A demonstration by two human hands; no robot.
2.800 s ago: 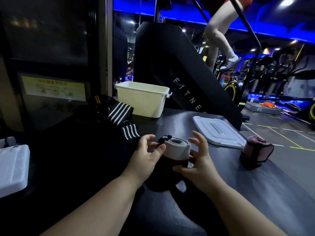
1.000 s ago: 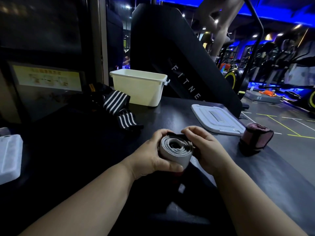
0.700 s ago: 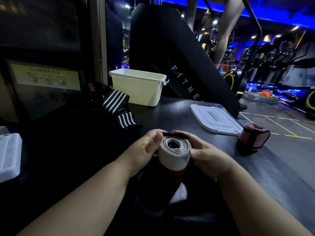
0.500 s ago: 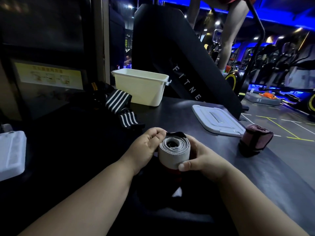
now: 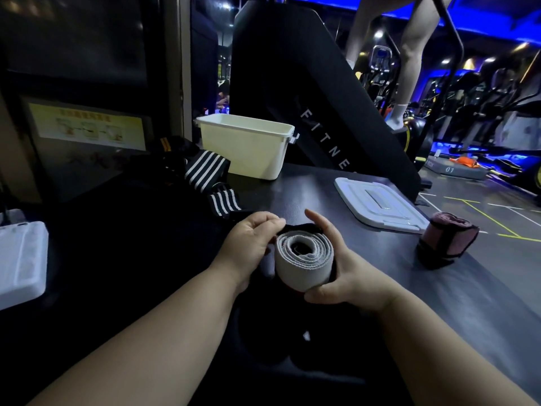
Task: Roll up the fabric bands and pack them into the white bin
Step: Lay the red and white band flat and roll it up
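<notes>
Right, status: the right hand grip is closed round the grey band roll, thumb across the near face, fingers behind. The roll sits end-on in the grip, coil facing up. The left hand is hard against the roll's left side, fingers curled at the black tail end on top. It looks like a pinch, but the contact is hidden, so can't tell.

Risks:
- The tail isn't visibly fastened. Ease either grip and the coil likely springs open, so the band needs re-rolling.
- The coil looks loose at the core. Squeeze unevenly and the layers could telescope out one end.
- The white bin is beyond the grip, up-left, with the unrolled striped bands between. A one-handed carry over them could snag or drop the roll.
- A maroon roll, well right of the grip, sits near the tabletop edge. A stray elbow could knock it to the floor.

Hard to read:
- Below the grip it's all dark fabric. Can't tell whether it's more of this band or something else.
- The bin interior isn't visible, contents unknown.
- The striped pile fades into shadow, count unclear.
- The lid, beyond-right of the grip, lies flat and apart from the bin.
</notes>
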